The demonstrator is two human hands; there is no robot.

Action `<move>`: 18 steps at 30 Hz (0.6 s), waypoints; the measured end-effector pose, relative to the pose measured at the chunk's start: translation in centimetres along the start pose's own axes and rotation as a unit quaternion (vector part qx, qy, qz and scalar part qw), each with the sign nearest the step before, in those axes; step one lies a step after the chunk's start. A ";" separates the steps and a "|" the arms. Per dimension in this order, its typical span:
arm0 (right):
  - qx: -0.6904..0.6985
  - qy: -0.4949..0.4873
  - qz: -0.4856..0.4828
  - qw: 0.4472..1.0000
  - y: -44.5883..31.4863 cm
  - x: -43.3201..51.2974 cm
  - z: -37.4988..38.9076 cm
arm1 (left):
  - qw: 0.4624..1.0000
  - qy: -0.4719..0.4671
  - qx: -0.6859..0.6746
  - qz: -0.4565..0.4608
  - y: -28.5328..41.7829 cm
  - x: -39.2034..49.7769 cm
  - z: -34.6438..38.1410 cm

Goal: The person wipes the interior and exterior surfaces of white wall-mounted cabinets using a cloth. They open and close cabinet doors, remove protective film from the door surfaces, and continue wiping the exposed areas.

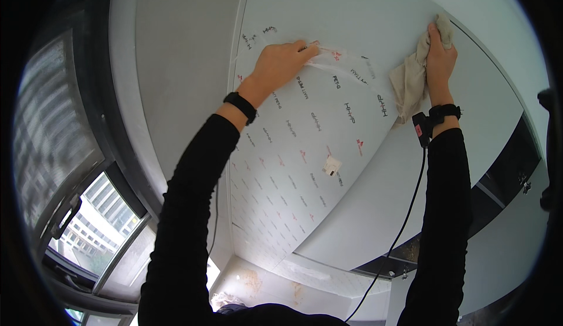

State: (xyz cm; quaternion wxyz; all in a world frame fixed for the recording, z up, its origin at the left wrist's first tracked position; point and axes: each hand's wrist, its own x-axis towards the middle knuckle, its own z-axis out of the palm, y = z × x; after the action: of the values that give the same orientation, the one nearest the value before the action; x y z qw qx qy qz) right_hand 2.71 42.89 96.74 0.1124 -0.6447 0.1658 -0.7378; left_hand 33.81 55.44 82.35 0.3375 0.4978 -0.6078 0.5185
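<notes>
Clear printed protective film (303,145) covers the lower part of a pale cabinet side panel (343,9). My left hand (281,64) pinches the film's upper edge, which is loose and bunched to the right of my fingers. Above that edge the panel shows bare. A beige cloth (409,79) is gripped in my right hand (441,62), beside the panel's right edge. It hangs down past the wrist, near the film's right end. A small label (331,166) bearing writing is stuck on the film.
At left is a dark-framed window (103,220) with a handle (66,216). Pale cabinet doors (374,202) with exposed hinges (524,184) border dark openings on the right. A black cable (407,224) runs down from my right wrist. The floor (272,280) has brownish stains.
</notes>
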 end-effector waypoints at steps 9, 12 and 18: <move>0.052 -0.055 0.002 0.997 1.0 0.9 -1.3 | 0.990 -0.125 -0.038 0.048 1.3 -4.0 -5.1; 0.050 -0.067 0.011 0.996 0.5 0.5 -1.6 | 0.986 -0.147 -0.073 0.004 2.4 -6.2 -5.6; 0.027 -0.078 -0.006 0.997 0.9 1.0 -1.8 | 0.953 -0.148 -0.243 -0.106 5.9 -6.6 -7.4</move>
State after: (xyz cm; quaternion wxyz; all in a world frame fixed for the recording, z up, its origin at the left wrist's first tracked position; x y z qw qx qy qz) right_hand 0.76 41.83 97.05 0.1382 -0.6976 0.1326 -0.6904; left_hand 29.19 64.10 76.20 0.4075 0.5334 -0.7025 0.2363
